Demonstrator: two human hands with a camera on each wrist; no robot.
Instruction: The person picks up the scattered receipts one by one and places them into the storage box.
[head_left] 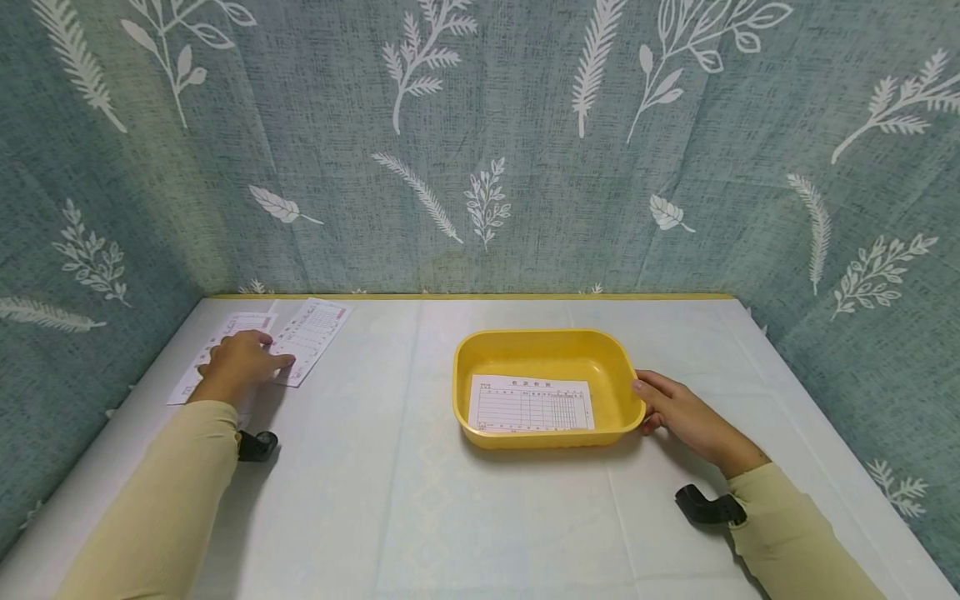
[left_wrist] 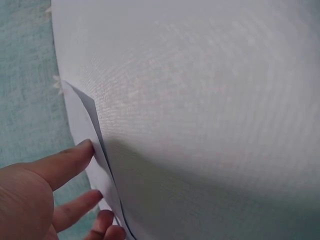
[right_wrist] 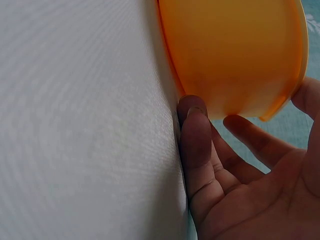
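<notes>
With left hand [head_left: 243, 364] spread, we are touching white ruled slips [head_left: 318, 327]; centrally, a yellow tray [head_left: 551, 439] is holding another slip [head_left: 531, 406]; our right hand [head_left: 688, 418] is gripping the tray's end. Leafy cloth [head_left: 315, 142] is enclosing our white table [head_left: 345, 508].

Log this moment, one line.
left hand: at paper slips | right hand: gripping yellow tray, right end | inside tray: printed form

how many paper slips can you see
3 visible: one slip in the yellow tray, another slip partly covered by the left hand, a third slip just right of that. Others may be hidden.
</notes>
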